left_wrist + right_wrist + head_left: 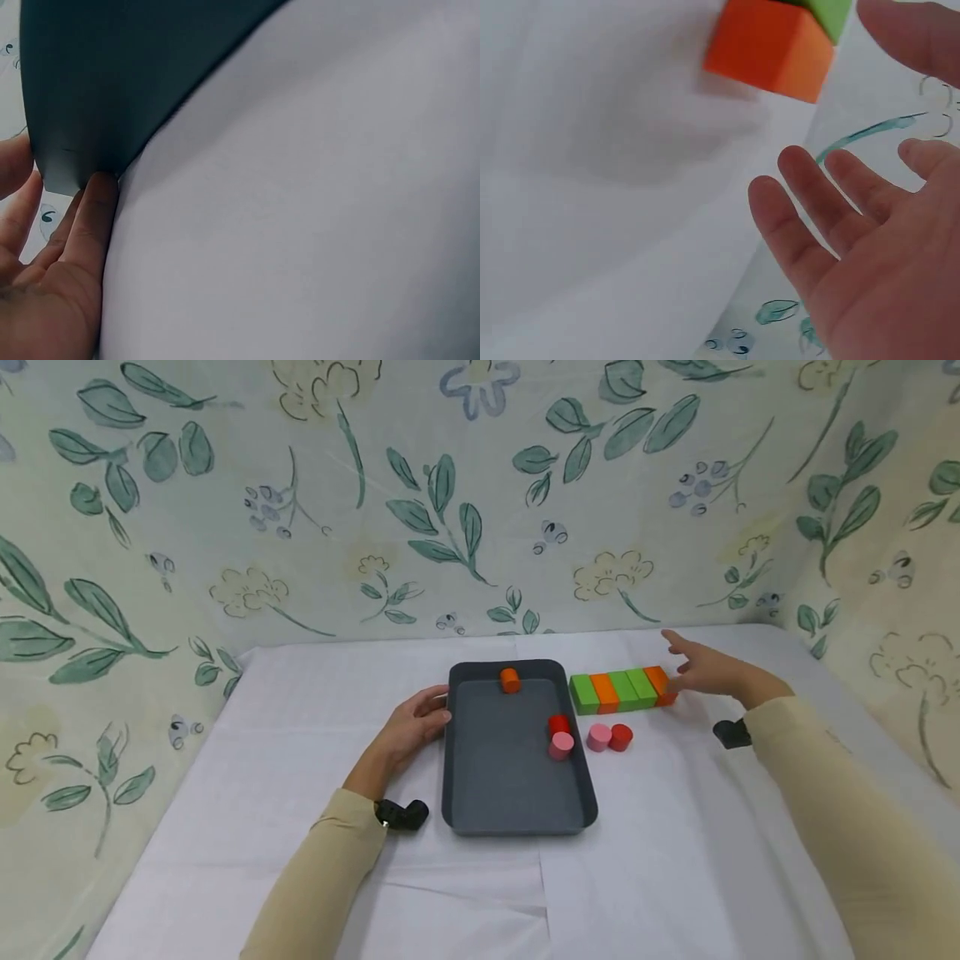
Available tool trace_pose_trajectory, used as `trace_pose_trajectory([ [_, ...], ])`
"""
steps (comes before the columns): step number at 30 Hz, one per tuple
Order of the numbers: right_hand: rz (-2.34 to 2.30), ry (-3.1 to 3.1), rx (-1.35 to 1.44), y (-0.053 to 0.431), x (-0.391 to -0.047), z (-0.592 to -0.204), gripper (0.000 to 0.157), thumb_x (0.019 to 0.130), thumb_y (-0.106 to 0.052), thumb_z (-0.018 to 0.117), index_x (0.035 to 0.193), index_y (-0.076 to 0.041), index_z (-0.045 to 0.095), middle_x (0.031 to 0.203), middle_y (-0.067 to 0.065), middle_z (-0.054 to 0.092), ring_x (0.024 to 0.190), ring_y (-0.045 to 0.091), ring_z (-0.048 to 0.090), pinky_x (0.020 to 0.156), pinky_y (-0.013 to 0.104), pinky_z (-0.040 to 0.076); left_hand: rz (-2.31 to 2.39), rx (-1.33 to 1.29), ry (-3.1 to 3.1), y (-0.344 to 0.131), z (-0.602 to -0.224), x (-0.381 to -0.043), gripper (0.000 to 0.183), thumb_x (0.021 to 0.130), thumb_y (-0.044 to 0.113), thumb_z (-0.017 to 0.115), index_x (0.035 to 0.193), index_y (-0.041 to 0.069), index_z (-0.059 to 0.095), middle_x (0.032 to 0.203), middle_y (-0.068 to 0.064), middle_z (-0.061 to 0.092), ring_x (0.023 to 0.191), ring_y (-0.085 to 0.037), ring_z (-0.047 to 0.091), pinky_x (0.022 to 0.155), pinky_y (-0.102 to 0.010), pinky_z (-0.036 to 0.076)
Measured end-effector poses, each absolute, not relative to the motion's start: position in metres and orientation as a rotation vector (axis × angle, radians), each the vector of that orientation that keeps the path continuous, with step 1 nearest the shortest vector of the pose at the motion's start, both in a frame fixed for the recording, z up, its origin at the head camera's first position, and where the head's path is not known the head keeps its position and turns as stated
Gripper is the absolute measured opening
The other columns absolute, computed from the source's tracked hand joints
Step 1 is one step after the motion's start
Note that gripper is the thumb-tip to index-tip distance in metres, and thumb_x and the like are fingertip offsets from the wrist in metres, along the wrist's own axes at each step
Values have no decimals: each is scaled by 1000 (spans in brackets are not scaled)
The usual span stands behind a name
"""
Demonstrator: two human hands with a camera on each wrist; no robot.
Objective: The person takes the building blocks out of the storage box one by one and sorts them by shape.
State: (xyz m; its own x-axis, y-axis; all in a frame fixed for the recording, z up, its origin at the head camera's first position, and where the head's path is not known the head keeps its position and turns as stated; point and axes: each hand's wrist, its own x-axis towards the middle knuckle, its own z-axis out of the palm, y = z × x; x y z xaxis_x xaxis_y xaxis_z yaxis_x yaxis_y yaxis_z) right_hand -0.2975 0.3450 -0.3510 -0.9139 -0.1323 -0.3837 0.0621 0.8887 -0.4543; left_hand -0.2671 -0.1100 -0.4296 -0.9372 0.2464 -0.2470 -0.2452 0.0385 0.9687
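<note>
A dark grey rectangular tray (517, 793) lies on the white cloth. My left hand (412, 725) is at its left side, fingertips against the outer wall (90, 97) and thumb by the rim. To the tray's right is a row of green and orange blocks (622, 691) set side by side. At the right end of that row, my right hand (712, 672) hovers with spread fingers and holds nothing. The right wrist view has the end orange block (769, 49) apart from the fingers, near the thumb. Inside the tray are an orange cylinder (510, 681), a red cylinder (559, 725) and a pink cylinder (561, 746).
Another pink cylinder (598, 737) and another red cylinder (620, 737) stand together on the cloth, between the tray's right wall and the front of the block row. A leaf-patterned fabric backdrop (480, 593) rises behind the table.
</note>
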Motion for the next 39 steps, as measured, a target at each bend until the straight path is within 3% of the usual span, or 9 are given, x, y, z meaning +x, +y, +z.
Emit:
trace_pose_trajectory([
  [8, -524, 2744, -297, 296, -289, -304, 74, 94, -25, 64, 155, -6, 27, 153, 30, 35, 134, 53, 40, 98, 67, 48, 1951, -10, 1982, -109, -429, -268, 56, 96, 7, 60, 149, 19, 44, 155, -10, 43, 141, -27, 47, 119, -42, 39],
  [16, -449, 2831, -545, 237, -281, -287, 57, 93, -14, 65, 146, -12, 48, 147, 19, 50, 130, 41, 52, 99, 57, 53, 1944, 4, 1991, -110, -429, -266, 56, 96, 7, 60, 149, 18, 44, 156, -11, 42, 141, -28, 47, 119, -43, 39],
  [25, -366, 2784, -740, 189, -288, -303, 46, 94, -8, 61, 140, -10, 56, 142, 15, 56, 124, 36, 58, 103, 50, 52, 1955, 20, 1986, -109, -429, -266, 55, 96, 7, 60, 148, 18, 45, 156, -11, 42, 141, -29, 47, 119, -44, 39],
  [32, -213, 2716, -728, 158, -294, -316, 55, 93, -6, 58, 147, -14, 49, 145, 13, 55, 128, 31, 52, 113, 49, 44, 1949, -2, 1996, -111, -428, -269, 57, 96, 6, 60, 149, 17, 44, 156, -12, 42, 140, -30, 48, 118, -45, 39],
  [39, -253, 2664, -656, 144, -302, -339, 57, 96, -15, 59, 150, -17, 44, 142, 14, 54, 122, 29, 52, 112, 48, 45, 1952, -1, 1982, -110, -430, -267, 56, 96, 7, 60, 148, 17, 44, 156, -11, 42, 140, -29, 48, 119, -45, 39],
])
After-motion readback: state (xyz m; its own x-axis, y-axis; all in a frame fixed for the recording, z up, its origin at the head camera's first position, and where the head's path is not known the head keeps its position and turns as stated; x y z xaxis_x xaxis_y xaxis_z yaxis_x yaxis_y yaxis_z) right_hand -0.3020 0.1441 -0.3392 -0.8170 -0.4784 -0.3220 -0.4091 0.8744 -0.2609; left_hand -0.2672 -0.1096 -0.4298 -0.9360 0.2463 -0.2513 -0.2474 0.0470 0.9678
